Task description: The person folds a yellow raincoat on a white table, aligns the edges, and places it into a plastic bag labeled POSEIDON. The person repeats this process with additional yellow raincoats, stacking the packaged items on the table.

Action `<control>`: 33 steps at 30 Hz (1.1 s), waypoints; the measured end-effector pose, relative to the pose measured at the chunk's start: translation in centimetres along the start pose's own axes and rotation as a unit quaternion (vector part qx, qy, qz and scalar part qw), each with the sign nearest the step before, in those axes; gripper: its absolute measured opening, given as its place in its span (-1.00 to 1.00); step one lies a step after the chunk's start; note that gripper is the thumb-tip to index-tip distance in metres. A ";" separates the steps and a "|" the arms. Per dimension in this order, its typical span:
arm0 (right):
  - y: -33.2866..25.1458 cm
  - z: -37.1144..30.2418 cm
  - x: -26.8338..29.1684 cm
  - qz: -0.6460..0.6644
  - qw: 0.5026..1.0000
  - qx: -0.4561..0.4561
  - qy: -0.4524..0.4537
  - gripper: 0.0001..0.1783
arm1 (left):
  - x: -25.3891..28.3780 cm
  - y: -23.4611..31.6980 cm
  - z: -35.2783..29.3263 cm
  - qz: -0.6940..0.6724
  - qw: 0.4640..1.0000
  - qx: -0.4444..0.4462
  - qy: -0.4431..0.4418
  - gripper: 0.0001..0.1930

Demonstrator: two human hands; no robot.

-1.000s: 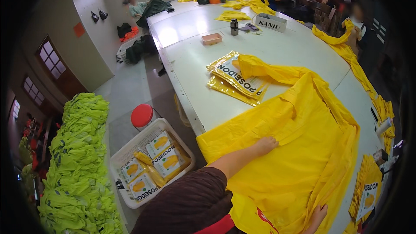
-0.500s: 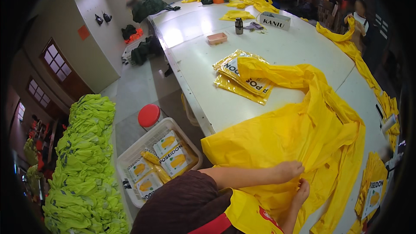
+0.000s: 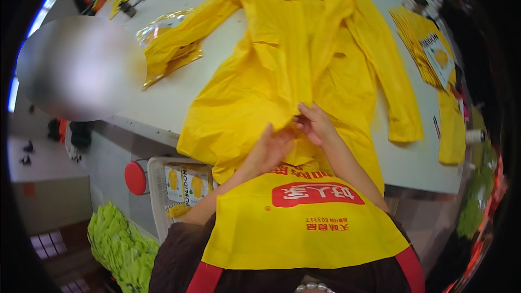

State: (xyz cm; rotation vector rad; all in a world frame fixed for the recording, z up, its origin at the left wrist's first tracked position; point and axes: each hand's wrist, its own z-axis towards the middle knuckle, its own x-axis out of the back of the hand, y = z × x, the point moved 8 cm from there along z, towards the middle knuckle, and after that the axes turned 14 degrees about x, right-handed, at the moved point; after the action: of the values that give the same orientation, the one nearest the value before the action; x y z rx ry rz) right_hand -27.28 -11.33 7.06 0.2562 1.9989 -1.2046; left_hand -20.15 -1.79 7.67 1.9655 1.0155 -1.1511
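A yellow raincoat (image 3: 260,87) lies spread on the table before me, collar at the far side and hem towards me, its sleeves out to either side. At the lower front edge, my right hand (image 3: 317,126) pinches the fabric between thumb and fingers. My left hand (image 3: 275,145) is beside it, at the lower part of the coat, with thumb and fingers apart and slightly blurred. The left sleeve partly covers yellow packets in clear bags (image 3: 187,57).
The white table (image 3: 146,103) carries a stack of yellow packets (image 3: 429,51) at the right and a spool (image 3: 475,136). On my left stand a white basket of packets (image 3: 158,184), a red stool (image 3: 135,178) and a lime-green garment pile (image 3: 122,247). A blurred round patch hides the far left.
The view has turned down and to the right. The raincoat, bunched before, now lies flatter with both sleeves spread. My hands, close together before, are now at its lower front edge.
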 end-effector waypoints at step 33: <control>-5.1 -6.1 -2.2 -0.639 0.635 0.421 0.108 -0.64 | 3.5 1.6 2.5 0.115 0.964 0.061 0.233 -0.80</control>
State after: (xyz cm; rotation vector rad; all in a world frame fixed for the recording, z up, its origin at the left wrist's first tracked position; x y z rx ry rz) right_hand -31.59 -8.62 13.52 -0.7994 1.4465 -3.0987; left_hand -18.72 -3.57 3.72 2.4494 0.9208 -0.6476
